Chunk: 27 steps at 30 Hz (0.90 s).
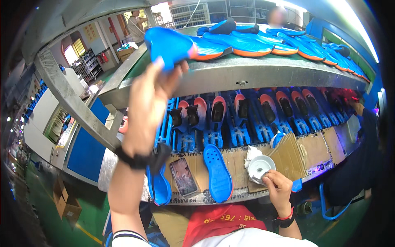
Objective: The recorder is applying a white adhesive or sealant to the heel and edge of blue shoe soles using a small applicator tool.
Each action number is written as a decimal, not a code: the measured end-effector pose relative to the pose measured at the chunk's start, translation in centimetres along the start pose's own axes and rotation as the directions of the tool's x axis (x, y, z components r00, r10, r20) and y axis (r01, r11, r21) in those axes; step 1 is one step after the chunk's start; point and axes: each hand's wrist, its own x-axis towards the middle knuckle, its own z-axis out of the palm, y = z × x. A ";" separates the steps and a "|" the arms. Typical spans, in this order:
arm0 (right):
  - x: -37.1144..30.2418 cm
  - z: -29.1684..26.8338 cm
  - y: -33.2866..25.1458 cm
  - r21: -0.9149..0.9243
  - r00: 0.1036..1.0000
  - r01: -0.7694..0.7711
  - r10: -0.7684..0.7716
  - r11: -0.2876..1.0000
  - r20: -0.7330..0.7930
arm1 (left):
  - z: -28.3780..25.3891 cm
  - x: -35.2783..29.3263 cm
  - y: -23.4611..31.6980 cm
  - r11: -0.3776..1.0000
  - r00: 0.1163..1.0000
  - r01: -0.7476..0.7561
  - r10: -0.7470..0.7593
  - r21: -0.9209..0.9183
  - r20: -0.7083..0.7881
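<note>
My left hand is raised at the edge of the upper green belt, blurred. Its fingers are closed on a blue shoe sole with a patch of orange. Low on the right, my right hand has its fingers pinched at the rim of a small white cup; what they hold there is unclear. On the bench between my arms lies a blue sole with small holes at its far end. A second blue sole lies partly behind my left wrist. Beside it rests a phone.
Blue soles with orange edges crowd the upper belt. Beneath its metal edge, pink-rimmed shoes with black inserts sit on blue racks. Torn cardboard lies beside the cup. A metal post slants across the left. Another person's arm reaches in from the right.
</note>
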 end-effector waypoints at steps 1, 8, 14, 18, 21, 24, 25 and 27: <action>0.3 0.1 -0.3 0.005 1.000 0.005 -0.005 1.000 0.023 | -3.1 3.3 1.3 0.976 0.993 0.065 -0.042 -0.208 0.111; 0.9 0.9 -0.1 0.017 0.998 -0.009 0.008 1.000 0.062 | -4.2 -2.4 -0.6 0.966 0.998 -0.059 0.050 0.252 0.042; -0.1 1.8 0.6 0.004 0.991 -0.020 0.020 1.000 0.130 | -12.9 -19.6 -5.6 0.018 0.928 0.291 0.239 0.957 -0.287; -0.6 2.5 0.7 0.026 0.987 -0.051 0.047 0.998 0.151 | -19.5 -29.6 -7.3 -0.204 0.820 0.572 0.114 0.794 -0.561; -0.8 2.9 0.4 0.036 0.977 -0.066 0.058 0.997 0.204 | -21.5 -32.4 -8.5 0.194 0.733 0.656 0.067 0.729 -0.677; -1.0 3.1 0.4 0.026 0.971 -0.078 0.070 0.997 0.229 | -20.8 -31.3 -8.1 0.028 0.758 0.651 0.035 0.758 -0.652; -1.0 3.2 0.6 0.022 0.975 -0.064 0.058 0.998 0.212 | -20.6 -30.9 -7.8 0.029 0.755 0.654 0.032 0.756 -0.655; -1.1 3.2 0.7 0.014 0.979 -0.050 0.046 0.999 0.199 | -20.2 -30.3 -7.1 0.023 0.743 0.668 0.036 0.744 -0.668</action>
